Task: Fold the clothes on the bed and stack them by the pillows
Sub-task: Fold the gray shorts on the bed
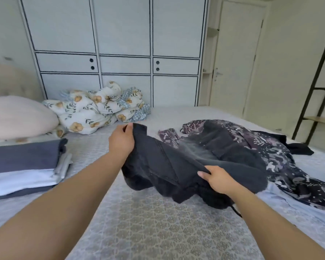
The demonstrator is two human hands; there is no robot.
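left hand [121, 140] is raised over the middle of the bed [158, 222], its fingers [129, 128] pinching the top edge of a dark charcoal, heavy-weave garment [176, 166]. right hand [217, 180] is nearer the camera, thumb on top and fingers curled beneath, gripping another edge of the same garment. the garment hangs between the two hands, its lower folds slumped on the grey patterned bedspread and its far part resting against the heap behind. that heap, to the right of the hands, consists of a dark purple and white printed fabric [281, 160] spread toward the right edge of the bed, a small piece of the same print [168, 136] lying just beyond the held garment, and a black item [300, 149] partly visible behind the print. at the left edge, near the pillows, stands a stack of folded clothes [23, 169] in navy, white and grey layers. a pale pink pillow [17, 117] lies just behind the stack. a crumpled white quilt with orange flowers and blue check [98, 109] is bunched at the far side of the bed, beside the pillow. behind the bed stands a white panelled wardrobe with black lines [120, 44]; a cream door [236, 59] and a dark metal shelf frame [319, 81] stand to the right.
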